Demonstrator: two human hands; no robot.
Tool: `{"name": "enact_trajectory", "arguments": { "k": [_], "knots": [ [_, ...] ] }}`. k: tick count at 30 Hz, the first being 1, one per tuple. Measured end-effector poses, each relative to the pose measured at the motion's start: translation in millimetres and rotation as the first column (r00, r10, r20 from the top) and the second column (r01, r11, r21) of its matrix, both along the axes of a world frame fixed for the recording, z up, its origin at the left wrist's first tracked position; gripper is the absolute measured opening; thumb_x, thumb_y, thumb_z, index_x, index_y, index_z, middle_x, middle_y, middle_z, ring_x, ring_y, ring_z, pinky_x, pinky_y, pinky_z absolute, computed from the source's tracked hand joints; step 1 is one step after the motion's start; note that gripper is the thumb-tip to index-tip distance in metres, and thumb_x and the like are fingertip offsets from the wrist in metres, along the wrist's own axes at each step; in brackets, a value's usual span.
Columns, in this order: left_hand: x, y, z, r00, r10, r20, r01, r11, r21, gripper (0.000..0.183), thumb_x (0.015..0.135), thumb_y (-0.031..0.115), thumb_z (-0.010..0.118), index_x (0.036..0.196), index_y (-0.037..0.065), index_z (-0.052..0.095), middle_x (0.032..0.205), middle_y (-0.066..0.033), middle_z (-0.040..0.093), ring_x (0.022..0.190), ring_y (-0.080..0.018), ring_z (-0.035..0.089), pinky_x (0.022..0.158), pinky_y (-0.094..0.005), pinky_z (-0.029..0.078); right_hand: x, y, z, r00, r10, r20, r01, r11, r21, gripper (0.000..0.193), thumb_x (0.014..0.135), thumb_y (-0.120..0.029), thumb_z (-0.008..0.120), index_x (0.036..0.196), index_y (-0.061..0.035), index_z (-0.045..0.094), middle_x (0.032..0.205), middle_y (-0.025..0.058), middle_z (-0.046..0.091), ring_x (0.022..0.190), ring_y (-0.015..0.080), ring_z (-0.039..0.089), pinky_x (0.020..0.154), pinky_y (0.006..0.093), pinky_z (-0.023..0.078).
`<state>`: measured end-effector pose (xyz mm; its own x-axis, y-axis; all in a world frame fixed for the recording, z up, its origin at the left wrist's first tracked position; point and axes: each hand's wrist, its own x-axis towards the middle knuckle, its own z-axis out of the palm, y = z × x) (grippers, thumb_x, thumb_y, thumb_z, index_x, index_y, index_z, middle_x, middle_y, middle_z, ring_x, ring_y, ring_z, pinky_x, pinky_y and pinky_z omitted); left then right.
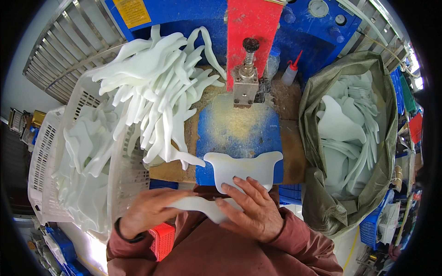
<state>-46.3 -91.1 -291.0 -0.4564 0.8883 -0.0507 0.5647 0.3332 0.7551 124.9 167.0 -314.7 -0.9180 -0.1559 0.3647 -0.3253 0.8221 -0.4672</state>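
Note:
A thin, pale white curved piece [193,204], seen nearly edge-on, is in my left hand [154,208], its fingers closed around the left end. The piece's other end reaches under my right hand [255,209]. The right fingers are stretched out and spread, the tips over a second white piece [244,166] lying flat across the near edge of the dusty blue board [214,120]. That flat piece has two flared upper corners. Whether the right thumb presses on the curved piece is hard to tell.
Above the board stands a red machine column [253,37] with a metal head [245,83]. Many white pieces [161,83] pile up at left beside a white basket [87,92]. An olive sack [313,110] of similar pieces stands right. A red-tipped bottle [289,74] is behind.

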Motion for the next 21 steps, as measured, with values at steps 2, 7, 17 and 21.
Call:
{"name": "enact_trajectory", "arguments": {
  "k": [2, 7, 17, 21],
  "knots": [
    [6.6, 16.1, -13.8, 1.0, -0.006, 0.021, 0.005, 0.999, 0.042, 0.046, 0.085, 0.01, 0.084, 0.129, 0.005, 0.072, 0.114, -0.0139, 0.077, 0.093, -0.029, 0.077, 0.078, -0.0373, 0.061, -2.9, 3.8, -9.2, 1.0, -0.005, 0.03, 0.006, 1.0, -0.028, 0.059, 0.084, -0.024, 0.084, 0.138, -0.0104, 0.064, 0.138, 0.0144, 0.063, 0.13, 0.0351, 0.06, 0.11, 0.0515, 0.048],
    [-0.9, 40.6, -32.2, 0.997, 0.0, 0.072, -0.012, 0.986, 0.166, 0.045, 0.086, 0.01, 0.085, 0.129, 0.004, 0.072, 0.116, -0.0119, 0.078, 0.088, -0.0267, 0.077, 0.075, -0.0347, 0.06, 14.5, 14.5, -34.4, 0.993, -0.002, 0.115, 0.02, 0.987, -0.159, 0.06, 0.081, -0.02, 0.086, 0.135, -0.0059, 0.064, 0.134, 0.0172, 0.063, 0.123, 0.0374, 0.064, 0.104, 0.0519, 0.052],
    [-15.3, 64.1, -59.8, 0.99, -0.031, 0.135, 0.039, 0.998, -0.055, 0.049, 0.093, 0.016, 0.079, 0.14, 0.012, 0.065, 0.113, -0.0148, 0.076, 0.096, -0.0302, 0.075, 0.082, -0.0359, 0.057, 12.7, 33.3, -46.3, 0.985, -0.039, 0.171, 0.055, 0.994, -0.094, 0.055, 0.083, -0.016, 0.08, 0.134, -0.0035, 0.064, 0.133, 0.0195, 0.062, 0.108, 0.0371, 0.067, 0.091, 0.0455, 0.055],
    [-28.7, 72.4, -61.9, 0.97, -0.015, 0.243, 0.045, 0.992, -0.116, 0.044, 0.096, 0.015, 0.075, 0.138, 0.009, 0.065, 0.111, -0.0155, 0.075, 0.096, -0.034, 0.073, 0.085, -0.0387, 0.057, 3.2, 43.4, -44.9, 0.981, -0.028, 0.192, 0.038, 0.998, -0.049, 0.053, 0.083, -0.014, 0.078, 0.133, -0.0021, 0.064, 0.131, 0.0185, 0.063, 0.103, 0.0337, 0.066, 0.088, 0.0436, 0.055]
  ]
}}
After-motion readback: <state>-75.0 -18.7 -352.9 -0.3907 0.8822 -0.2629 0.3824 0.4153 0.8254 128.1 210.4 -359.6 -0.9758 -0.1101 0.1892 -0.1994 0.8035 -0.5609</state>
